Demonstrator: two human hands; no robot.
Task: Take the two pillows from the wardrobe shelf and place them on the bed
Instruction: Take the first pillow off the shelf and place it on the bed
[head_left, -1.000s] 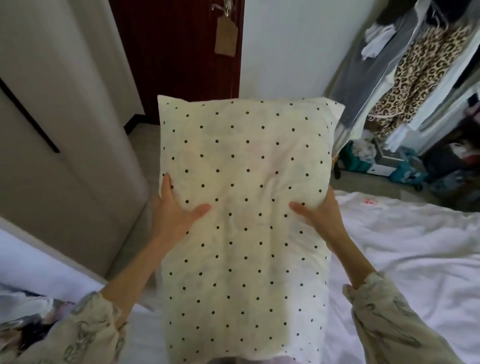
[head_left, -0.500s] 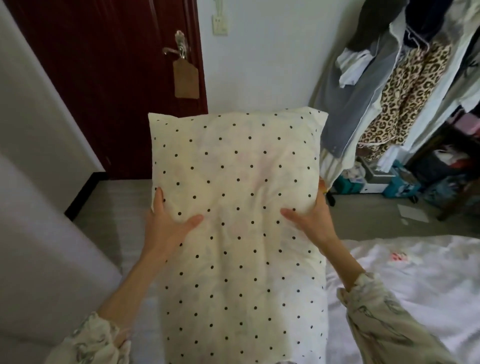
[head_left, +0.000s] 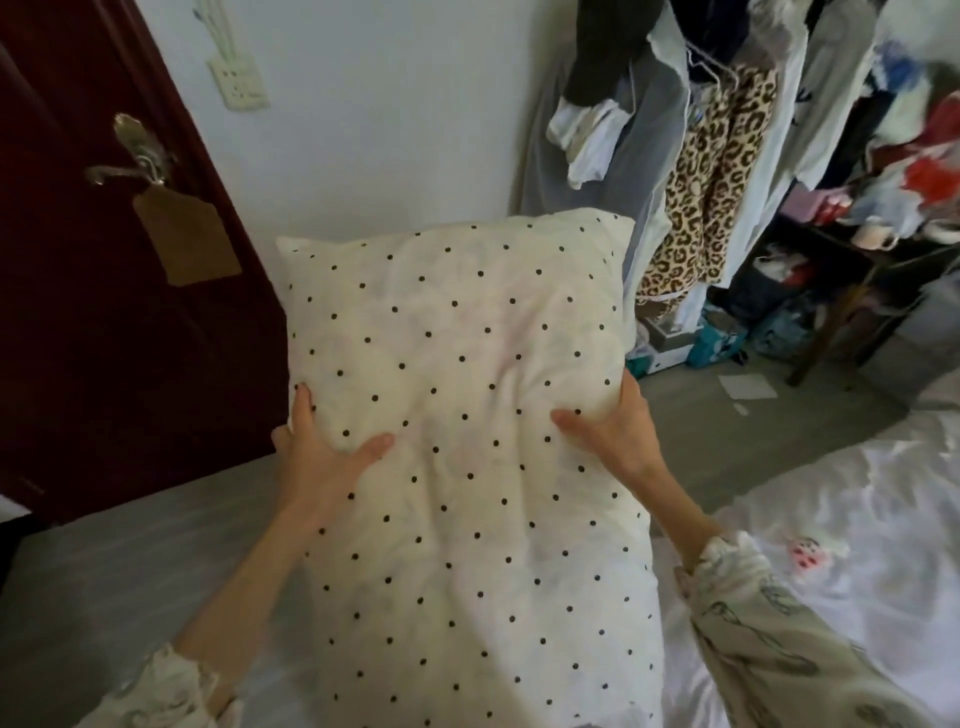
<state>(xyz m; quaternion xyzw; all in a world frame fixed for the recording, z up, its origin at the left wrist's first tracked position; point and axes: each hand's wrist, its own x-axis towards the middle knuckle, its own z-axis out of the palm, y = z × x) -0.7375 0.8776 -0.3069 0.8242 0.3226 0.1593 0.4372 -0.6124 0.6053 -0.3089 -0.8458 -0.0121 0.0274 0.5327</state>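
A cream pillow with black polka dots (head_left: 467, 395) fills the middle of the view, held upright in front of me. My left hand (head_left: 322, 447) grips its left edge, thumb pressed into the front. My right hand (head_left: 618, 431) grips its right edge the same way. The bed with a white sheet (head_left: 841, 519) lies at the lower right, below and beside the pillow. Only one pillow is in view; no wardrobe shelf shows.
A dark red door (head_left: 104, 291) with a metal handle and a hanging tag stands at the left. A rack of hanging clothes (head_left: 717, 171) and cluttered boxes (head_left: 691, 343) fill the right corner. Grey floor (head_left: 753, 415) lies between rack and bed.
The view has swung right: the pale wardrobe panel at the left is gone, the door has shifted left, more clothes rack shows. Both hands keep the same grip on the pillow.
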